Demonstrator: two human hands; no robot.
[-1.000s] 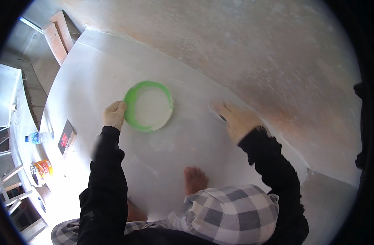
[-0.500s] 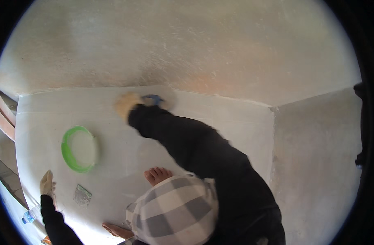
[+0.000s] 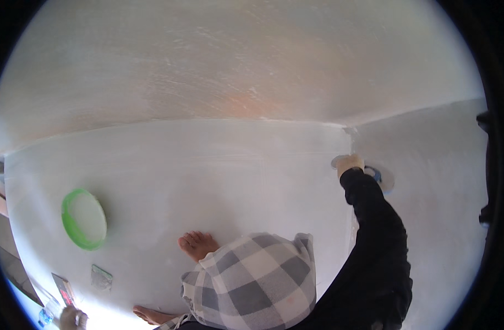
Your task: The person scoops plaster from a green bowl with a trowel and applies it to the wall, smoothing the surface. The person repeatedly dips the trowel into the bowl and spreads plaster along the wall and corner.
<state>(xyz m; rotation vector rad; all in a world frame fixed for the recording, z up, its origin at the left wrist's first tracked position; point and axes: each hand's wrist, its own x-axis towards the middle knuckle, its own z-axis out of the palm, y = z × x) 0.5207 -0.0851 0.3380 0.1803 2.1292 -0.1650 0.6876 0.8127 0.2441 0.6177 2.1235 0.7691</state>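
In a pale glove, my right hand [image 3: 349, 164] is closed on a tool with a light, oval face [image 3: 390, 180] and a blue part on its back. The tool rests against the grey right wall beside the corner, and the glove hides most of its grip. My gloved left hand [image 3: 72, 318] is blurred at the lower left edge, and its fingers cannot be made out. Close above it lies a dark, flat, rectangular thing with red marks [image 3: 64, 289]; whether the hand touches it I cannot tell. A green round basin [image 3: 70, 228] holds whitish material.
A small, flat, greenish-grey square piece [image 3: 102, 278] lies on the white floor [image 3: 208, 181] below the basin. A clear bottle with blue on it [image 3: 45, 316] is near my left hand. The grey front wall [image 3: 208, 66] and right wall [image 3: 444, 220] meet at a corner.
My right hand has swung with the tool from the foot of the front wall, left of centre, to the right wall. My left hand sits lower in view, and the dark, red-marked thing now shows.
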